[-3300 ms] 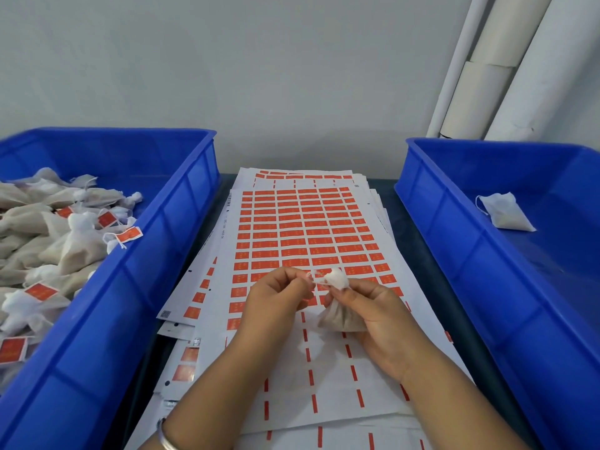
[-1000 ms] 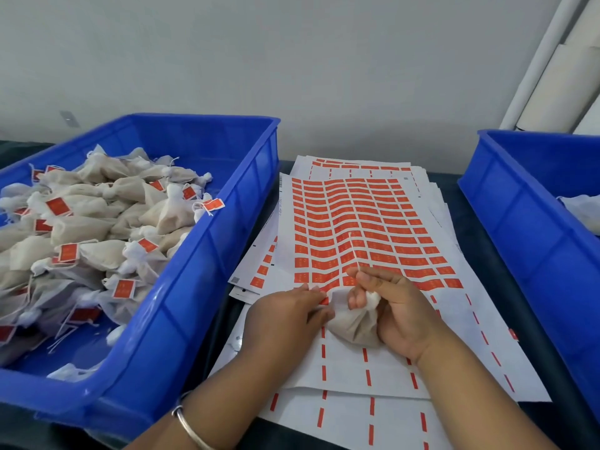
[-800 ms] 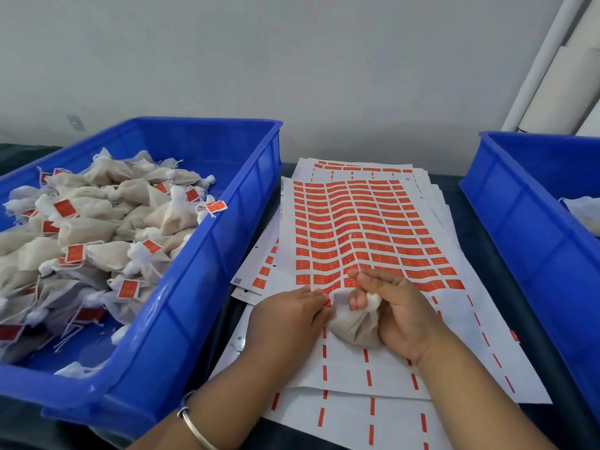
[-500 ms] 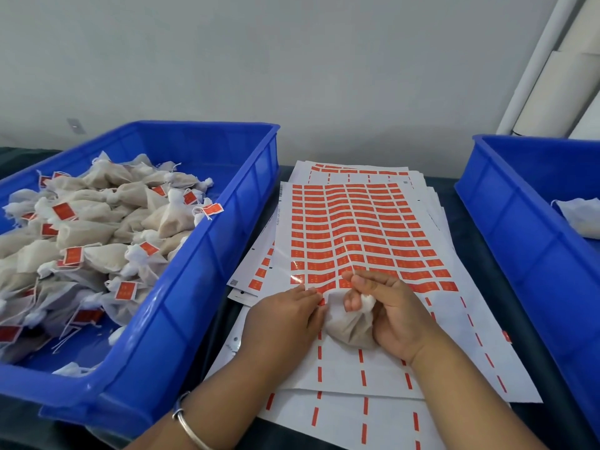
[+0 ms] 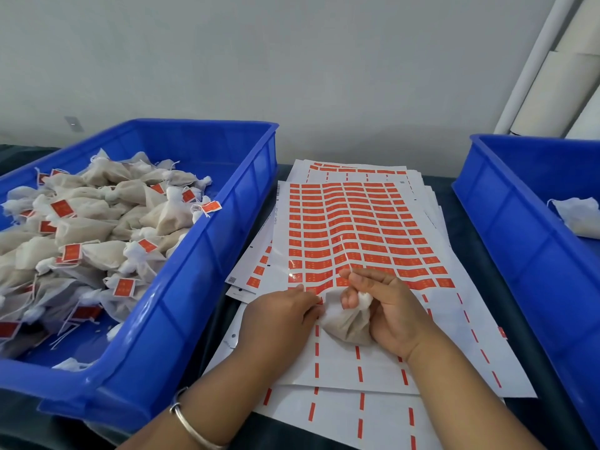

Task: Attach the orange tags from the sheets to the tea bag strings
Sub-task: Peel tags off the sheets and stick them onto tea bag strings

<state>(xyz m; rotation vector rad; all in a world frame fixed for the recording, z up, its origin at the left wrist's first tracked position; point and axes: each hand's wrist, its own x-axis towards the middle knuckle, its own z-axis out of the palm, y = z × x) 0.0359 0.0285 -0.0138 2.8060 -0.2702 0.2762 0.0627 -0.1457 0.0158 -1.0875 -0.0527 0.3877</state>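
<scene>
A stack of white sheets (image 5: 354, 362) lies between two blue bins; the top sheet carries rows of orange tags (image 5: 350, 228). My right hand (image 5: 389, 306) holds a small beige tea bag (image 5: 347, 326) against the sheet and pinches its white string (image 5: 344, 251), which stands up over the tags. Beside the bag, my left hand (image 5: 279, 316) lies on the sheet with its fingertips at an orange tag on the lowest full row. Whether they pinch that tag is unclear.
The left blue bin (image 5: 181, 287) holds several tea bags with orange tags (image 5: 97, 228). The right blue bin (image 5: 519, 241) holds one untagged bag (image 5: 578, 219). White rolls (image 5: 552, 66) lean on the wall at the back right. The table is dark.
Over the last second the hands stay at the same spot on the sheet, and the string now stands up more visibly above the right hand. Earlier both hands held the bag above the sheet.
</scene>
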